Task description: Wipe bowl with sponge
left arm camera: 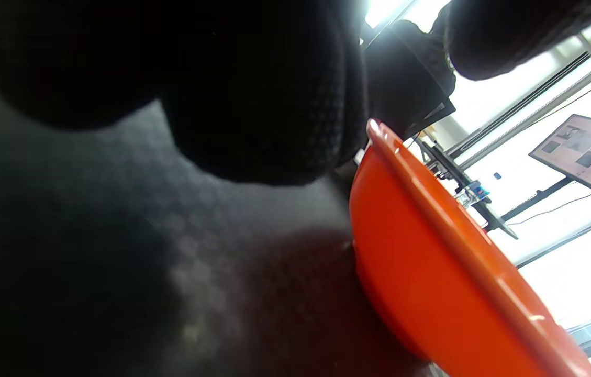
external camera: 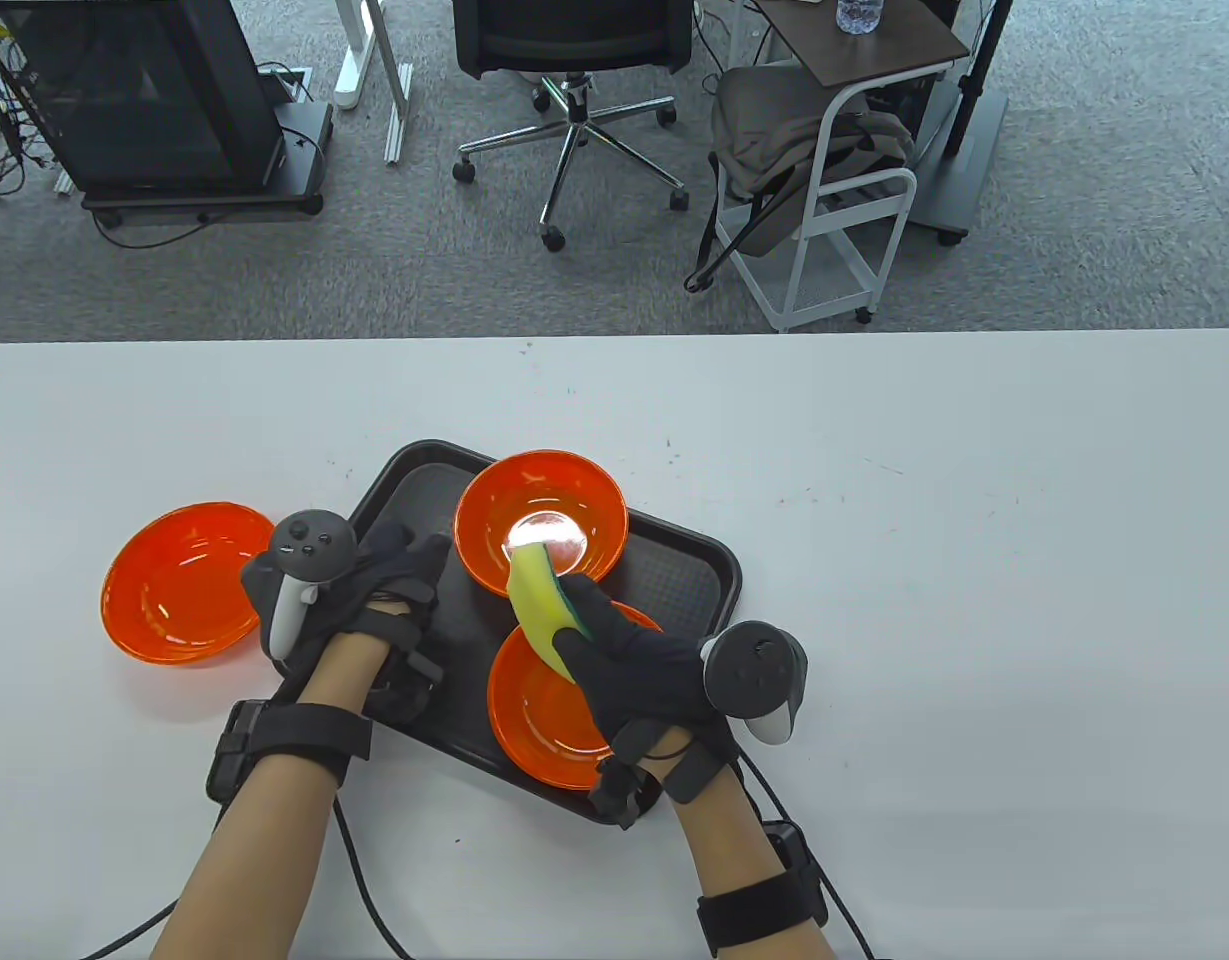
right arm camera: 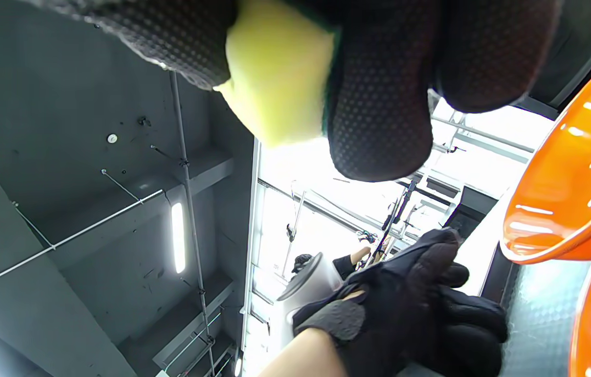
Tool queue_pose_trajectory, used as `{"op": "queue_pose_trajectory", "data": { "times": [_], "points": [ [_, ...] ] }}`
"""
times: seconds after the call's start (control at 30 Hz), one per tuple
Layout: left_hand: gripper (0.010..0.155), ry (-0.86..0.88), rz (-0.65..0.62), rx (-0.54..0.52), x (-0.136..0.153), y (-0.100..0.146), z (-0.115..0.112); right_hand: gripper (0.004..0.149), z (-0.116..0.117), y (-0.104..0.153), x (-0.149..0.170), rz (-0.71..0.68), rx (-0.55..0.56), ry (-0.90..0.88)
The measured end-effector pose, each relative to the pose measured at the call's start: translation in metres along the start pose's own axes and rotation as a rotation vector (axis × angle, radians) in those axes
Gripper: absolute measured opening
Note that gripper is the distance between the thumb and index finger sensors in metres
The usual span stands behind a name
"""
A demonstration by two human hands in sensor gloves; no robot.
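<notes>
**Orange bowls, black tray, one sponge in use**

Orange plastic bowl (external camera: 541, 520), far one on the tray: sits at the tray's twelve o'clock end, tipped slightly, a bright glare on its base. This is the bowl under work.

Sponge (external camera: 536, 600), yellow with a green backing: gripped by the right hand (external camera: 639, 675), fingers curled round its lower half. Its upper tip reaches over the bowl's near rim toward the glare; contact with the inner surface cannot be confirmed.

Left hand (external camera: 374, 590): lies on the tray at the bowl's nine o'clock, just beside its wall. In the left wrist view the fingers (left arm camera: 253, 104) lie close to the rim, but whether they press it or are spread I cannot tell.

Second bowl (external camera: 544, 705): on the tray at six o'clock of the first, partly under the right hand.

Third bowl (external camera: 186, 583): off the tray, on the white table (external camera: 974, 600), at the tray's nine o'clock.

Tray (external camera: 689, 575): black, textured, with a raised lip.

Progress, as judged: wiping looks begun or about to begin; no bowl shows any mark of being finished, so most of the work seems left.

Room: table lies open from one to four o'clock. Tight spots are the second bowl's rim beneath the right wrist and the tray lip.
</notes>
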State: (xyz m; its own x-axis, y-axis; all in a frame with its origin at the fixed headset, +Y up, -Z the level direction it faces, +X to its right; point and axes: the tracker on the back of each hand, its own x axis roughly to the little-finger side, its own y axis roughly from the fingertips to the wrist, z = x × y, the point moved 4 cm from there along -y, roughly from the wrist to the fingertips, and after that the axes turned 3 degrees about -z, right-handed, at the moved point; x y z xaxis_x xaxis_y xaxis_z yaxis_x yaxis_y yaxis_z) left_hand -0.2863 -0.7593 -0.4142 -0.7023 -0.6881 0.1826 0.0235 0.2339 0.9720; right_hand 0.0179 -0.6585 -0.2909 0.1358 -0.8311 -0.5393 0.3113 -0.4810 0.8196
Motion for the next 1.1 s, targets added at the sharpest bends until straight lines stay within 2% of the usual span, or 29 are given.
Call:
{"op": "queue_pose_trajectory", "data": {
  "times": [0.33, 0.43, 0.57, 0.67, 0.8, 0.97, 1.1],
  "points": [
    [0.084, 0.052, 0.031, 0.11, 0.004, -0.033, -0.041, 0.052, -0.012, 0.0, 0.007, 0.019, 0.023, 0.02],
    [0.081, 0.088, 0.054, 0.118, 0.004, -0.039, -0.047, 0.052, -0.016, 0.0, 0.006, 0.017, 0.034, 0.025],
    [0.069, 0.141, 0.067, 0.113, 0.003, -0.044, -0.049, 0.052, -0.018, 0.0, 0.004, 0.011, 0.042, 0.023],
    [0.064, 0.179, 0.05, 0.153, 0.003, -0.045, -0.052, 0.052, -0.018, 0.0, 0.004, 0.011, 0.043, 0.027],
    [0.062, 0.213, 0.02, 0.123, 0.002, -0.043, -0.048, 0.052, -0.018, 0.001, 0.005, 0.019, 0.039, 0.027],
    [0.061, 0.253, -0.014, 0.077, -0.001, -0.036, -0.031, 0.052, -0.016, 0.001, 0.005, 0.02, 0.034, 0.031],
    [0.061, 0.274, -0.071, 0.043, -0.006, -0.017, -0.016, 0.052, -0.015, 0.001, 0.006, 0.013, 0.028, 0.036]
  ]
}}
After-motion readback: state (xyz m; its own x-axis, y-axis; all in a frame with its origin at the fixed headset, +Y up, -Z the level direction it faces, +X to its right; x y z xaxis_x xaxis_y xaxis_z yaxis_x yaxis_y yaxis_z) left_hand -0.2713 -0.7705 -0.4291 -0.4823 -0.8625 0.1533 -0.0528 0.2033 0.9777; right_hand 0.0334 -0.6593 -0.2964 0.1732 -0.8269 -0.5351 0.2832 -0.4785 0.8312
